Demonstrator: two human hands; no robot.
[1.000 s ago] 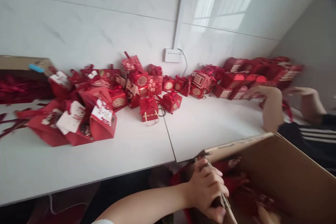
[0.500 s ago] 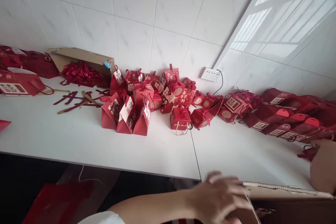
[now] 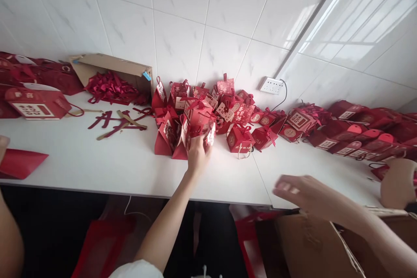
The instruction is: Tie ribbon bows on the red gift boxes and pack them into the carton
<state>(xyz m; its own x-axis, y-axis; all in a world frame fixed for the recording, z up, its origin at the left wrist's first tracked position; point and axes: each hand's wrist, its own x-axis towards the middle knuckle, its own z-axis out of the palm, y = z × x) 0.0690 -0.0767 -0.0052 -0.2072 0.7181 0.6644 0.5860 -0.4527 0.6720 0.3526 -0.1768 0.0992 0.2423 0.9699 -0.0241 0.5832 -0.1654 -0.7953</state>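
Note:
My left hand [image 3: 197, 156] reaches across the white table [image 3: 97, 160] and closes its fingers on the front red gift box [image 3: 195, 118] of a small upright group. More red gift boxes with ribbons and white tags [image 3: 233, 110] are heaped just behind. My right hand [image 3: 301, 194] hovers with fingers stretched out, slightly blurred, over the table's near edge. It holds nothing. Right below it is an open brown cardboard box [image 3: 312, 243].
A tipped cardboard box [image 3: 110, 67] spills red ribbons [image 3: 110, 89] at the back left, beside a larger red box [image 3: 35, 104] and a flat red sheet [image 3: 19, 163]. More red boxes [image 3: 352, 139] line the right wall. A wall socket [image 3: 271, 85]. Other people's arms show at the right [image 3: 395, 182] and left [image 3: 8, 234].
My left hand has left the cardboard box's rim and gone forward to the red gift boxes. My right hand has come into view above the cardboard box. The view has swung left.

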